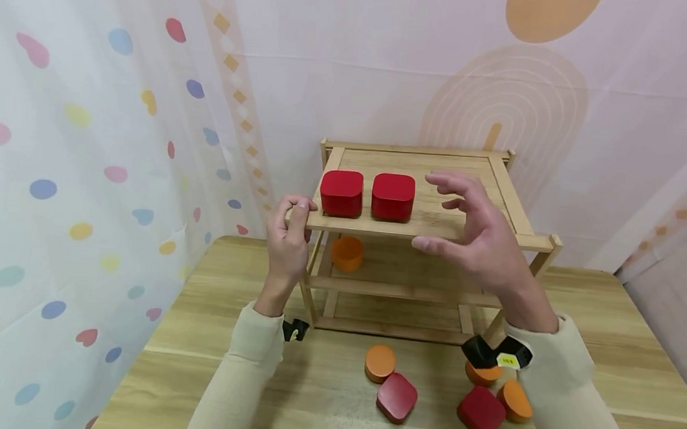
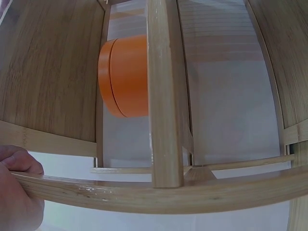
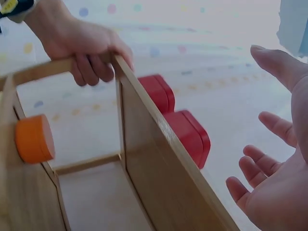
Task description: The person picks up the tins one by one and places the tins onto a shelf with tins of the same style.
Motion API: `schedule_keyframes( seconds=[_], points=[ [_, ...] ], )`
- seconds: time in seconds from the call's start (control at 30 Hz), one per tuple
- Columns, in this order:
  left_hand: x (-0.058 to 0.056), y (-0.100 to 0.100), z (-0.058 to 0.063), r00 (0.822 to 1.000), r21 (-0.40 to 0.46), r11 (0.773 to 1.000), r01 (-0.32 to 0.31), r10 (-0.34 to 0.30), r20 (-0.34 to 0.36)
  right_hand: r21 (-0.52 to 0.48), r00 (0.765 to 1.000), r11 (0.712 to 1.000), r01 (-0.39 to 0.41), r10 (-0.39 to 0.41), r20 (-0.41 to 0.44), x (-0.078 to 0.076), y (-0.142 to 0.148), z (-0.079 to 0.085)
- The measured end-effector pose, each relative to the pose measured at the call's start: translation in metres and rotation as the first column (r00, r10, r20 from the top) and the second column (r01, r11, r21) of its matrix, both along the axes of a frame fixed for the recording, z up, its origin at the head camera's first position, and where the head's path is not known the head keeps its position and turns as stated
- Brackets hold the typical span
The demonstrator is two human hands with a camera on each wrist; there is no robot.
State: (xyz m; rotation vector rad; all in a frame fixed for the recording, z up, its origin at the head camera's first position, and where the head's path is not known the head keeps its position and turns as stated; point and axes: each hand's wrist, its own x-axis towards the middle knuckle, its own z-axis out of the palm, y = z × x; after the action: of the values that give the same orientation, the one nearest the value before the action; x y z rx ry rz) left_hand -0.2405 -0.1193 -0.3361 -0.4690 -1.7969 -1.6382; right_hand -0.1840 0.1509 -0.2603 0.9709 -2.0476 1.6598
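Observation:
A wooden shelf rack (image 1: 439,164) with three tiers stands on the table. My left hand (image 1: 288,237) grips its top left front corner, fingers curled around the wood in the right wrist view. On the top tier sit two red square tins side by side, a left one (image 1: 342,195) and a right one (image 1: 393,197). To the right of these tins, over the front edge, my right hand (image 1: 488,238) is held with thumb and fingers spread apart, nothing between them. A round orange tin (image 2: 127,77) sits on the middle tier, at its left.
Before the rack on the table lie an orange round tin (image 1: 380,363) touching a red tin (image 1: 397,397). Another red tin (image 1: 481,411) and two orange tins lie near my right forearm, one orange tin (image 1: 483,375) partly hidden by the wrist strap. A patterned curtain (image 1: 349,98) hangs behind.

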Motion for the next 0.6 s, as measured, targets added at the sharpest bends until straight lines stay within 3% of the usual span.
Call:
schedule_keyframes(
  seconds=[0.23,0.6],
  points=[
    [-0.001,-0.001,0.004,1.0,0.004,1.0,-0.005,0.005,-0.01,-0.03,0.991,0.995,-0.091,0.087,-0.103,0.016,-0.003,-0.014],
    [0.001,0.002,0.006,1.0,-0.004,1.0,0.0,0.0,-0.018,-0.079,0.969,0.969,-0.232,0.224,-0.1,0.038,0.006,-0.06]
  ],
)
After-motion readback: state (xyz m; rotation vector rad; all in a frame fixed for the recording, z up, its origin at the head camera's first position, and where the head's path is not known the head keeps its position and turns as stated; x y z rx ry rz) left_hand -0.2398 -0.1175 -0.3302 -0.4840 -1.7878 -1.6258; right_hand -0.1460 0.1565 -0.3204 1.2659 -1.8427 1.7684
